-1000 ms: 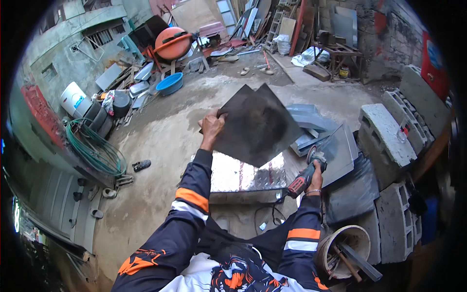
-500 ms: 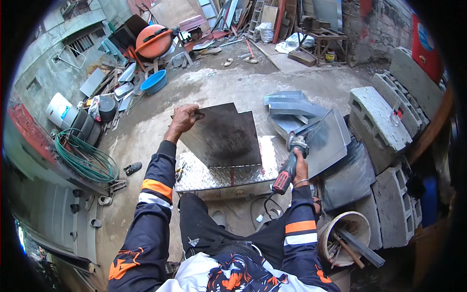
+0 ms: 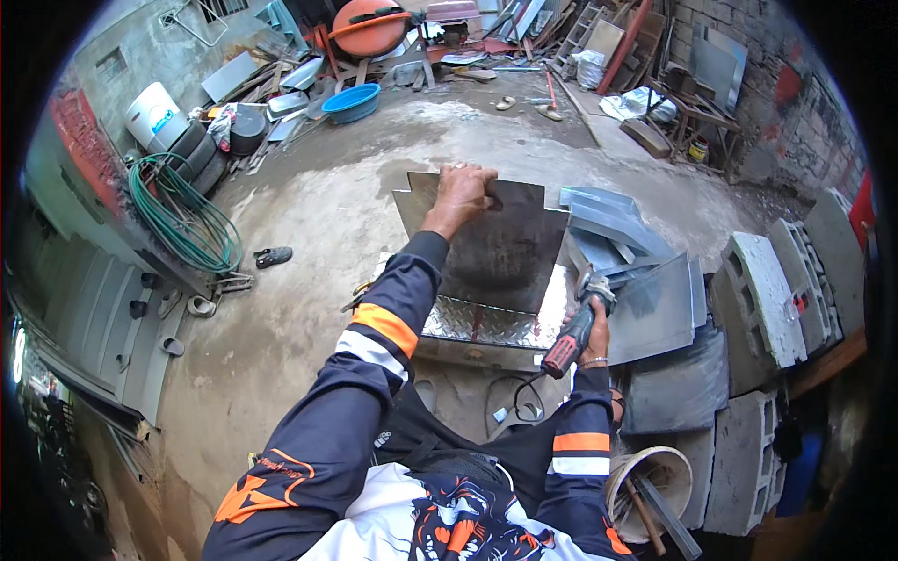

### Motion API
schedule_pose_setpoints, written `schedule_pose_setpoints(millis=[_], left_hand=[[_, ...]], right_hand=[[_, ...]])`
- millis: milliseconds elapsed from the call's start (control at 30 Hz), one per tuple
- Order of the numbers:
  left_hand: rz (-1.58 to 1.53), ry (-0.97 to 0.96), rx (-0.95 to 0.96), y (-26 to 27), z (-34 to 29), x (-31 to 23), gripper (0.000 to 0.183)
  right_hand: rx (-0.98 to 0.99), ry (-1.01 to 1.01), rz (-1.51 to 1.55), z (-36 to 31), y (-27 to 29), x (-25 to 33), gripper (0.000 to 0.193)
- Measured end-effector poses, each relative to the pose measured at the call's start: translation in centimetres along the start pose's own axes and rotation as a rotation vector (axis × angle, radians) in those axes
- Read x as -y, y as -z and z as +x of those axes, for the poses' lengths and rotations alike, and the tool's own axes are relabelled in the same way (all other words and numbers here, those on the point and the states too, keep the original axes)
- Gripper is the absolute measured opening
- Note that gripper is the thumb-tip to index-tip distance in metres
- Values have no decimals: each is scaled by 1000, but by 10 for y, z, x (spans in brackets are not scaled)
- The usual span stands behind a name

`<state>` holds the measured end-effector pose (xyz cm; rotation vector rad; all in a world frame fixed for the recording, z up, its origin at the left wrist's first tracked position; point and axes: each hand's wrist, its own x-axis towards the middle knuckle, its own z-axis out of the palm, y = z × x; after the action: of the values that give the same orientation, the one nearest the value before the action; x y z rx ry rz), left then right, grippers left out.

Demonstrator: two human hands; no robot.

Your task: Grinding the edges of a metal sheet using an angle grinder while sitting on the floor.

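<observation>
My left hand grips the upper edge of a dark, flat metal sheet with notched corners. The sheet stands tilted on a shiny diamond-plate surface in front of my knees. In my right hand is a red and black angle grinder, held by its body with the head pointing away from me. The grinder is to the right of the sheet, apart from it. Its black cord hangs down between my legs.
Bent galvanized sheet pieces lie to the right, beside concrete hollow blocks. A bucket with tools and metal bars stands near my right leg. Further off are a green hose, a blue basin and an orange mixer drum.
The view has turned. My left hand has shifted along the sheet's top edge, away from its left corner, and the sheet is turned somewhat. The grinder stays in my right hand.
</observation>
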<state>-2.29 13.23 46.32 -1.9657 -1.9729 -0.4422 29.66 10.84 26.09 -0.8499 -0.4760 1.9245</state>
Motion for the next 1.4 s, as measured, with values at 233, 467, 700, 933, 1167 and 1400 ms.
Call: schedule_pose_setpoints(millis=[233, 467, 700, 933, 1167, 1400], left_hand=[[-106, -20, -77, 0, -9, 22, 43], [-117, -64, -197, -7, -12, 24, 45], [-169, -44, -126, 1, -10, 15, 43], [-184, -19, -55, 4, -13, 14, 44], [-113, 0, -33, -2, -16, 18, 51], [-124, -2, -8, 4, -20, 13, 51]], right_hand=[[13, -27, -72, 10, -43, -7, 52], [168, -123, 1, -1, -69, 13, 50], [199, -216, -41, 3, -69, 36, 50], [213, -192, -144, -10, -84, 64, 47], [220, -191, -218, -20, -99, 86, 47], [223, -104, -307, -38, -111, 100, 47]])
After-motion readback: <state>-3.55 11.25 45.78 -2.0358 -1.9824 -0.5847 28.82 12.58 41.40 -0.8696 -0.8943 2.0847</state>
